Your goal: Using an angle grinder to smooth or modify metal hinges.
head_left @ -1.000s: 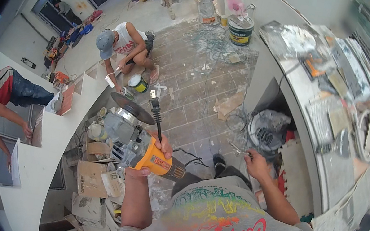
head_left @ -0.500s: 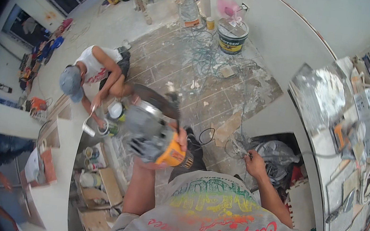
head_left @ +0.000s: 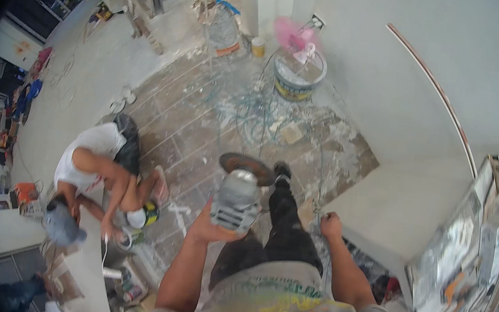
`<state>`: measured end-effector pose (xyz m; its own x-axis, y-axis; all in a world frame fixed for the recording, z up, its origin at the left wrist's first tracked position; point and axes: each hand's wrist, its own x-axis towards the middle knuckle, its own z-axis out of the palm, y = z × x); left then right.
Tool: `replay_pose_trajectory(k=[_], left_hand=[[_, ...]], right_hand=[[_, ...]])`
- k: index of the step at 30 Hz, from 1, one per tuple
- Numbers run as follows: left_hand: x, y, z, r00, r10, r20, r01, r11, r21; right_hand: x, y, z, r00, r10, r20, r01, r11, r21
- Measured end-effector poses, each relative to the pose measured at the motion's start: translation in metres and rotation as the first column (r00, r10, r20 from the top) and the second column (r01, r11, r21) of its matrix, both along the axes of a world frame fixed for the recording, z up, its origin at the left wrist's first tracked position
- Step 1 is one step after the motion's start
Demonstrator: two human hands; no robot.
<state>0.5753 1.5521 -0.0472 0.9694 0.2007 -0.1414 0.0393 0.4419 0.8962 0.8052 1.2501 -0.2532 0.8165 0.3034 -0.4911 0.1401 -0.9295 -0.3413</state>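
My left hand grips an angle grinder in front of my body. Its grey gear head faces me, with the dark disc at the far end and the orange body mostly hidden beneath. My right hand is closed on a small metal tool, too small to make out, with a thin cord near it. Below both hands show my dark-trousered legs on the dirty tiled floor.
A crouching co-worker works beside a small pail at the left. Ahead are a large bucket, a sack and tangled cords. A cluttered ledge and white wall stand at the right.
My view has swung, so the co-worker sits lower left and more wall shows. The grinder has turned upright, its head toward me. One leg now stretches forward.
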Motion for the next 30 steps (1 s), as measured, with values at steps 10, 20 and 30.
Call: replay_pose_trajectory(k=[10, 20, 30], left_hand=[[0.112, 0.171, -0.297, 0.969, 0.249, 0.009, -0.237, 0.934, -0.268], [0.126, 0.251, -0.517, 0.979, 0.183, 0.09, -0.138, 0.92, -0.367], [0.149, 0.292, -0.54, 0.888, 0.322, 0.327, -0.176, 0.897, -0.406]], right_hand=[[0.153, 0.21, -0.312, 0.85, 0.5, -0.164, -0.52, 0.845, -0.12], [0.175, 0.257, -0.479, 0.75, 0.662, -0.004, -0.614, 0.694, -0.376], [0.153, 0.531, -0.313, 0.211, 0.799, -0.563, 0.085, 0.559, 0.825]])
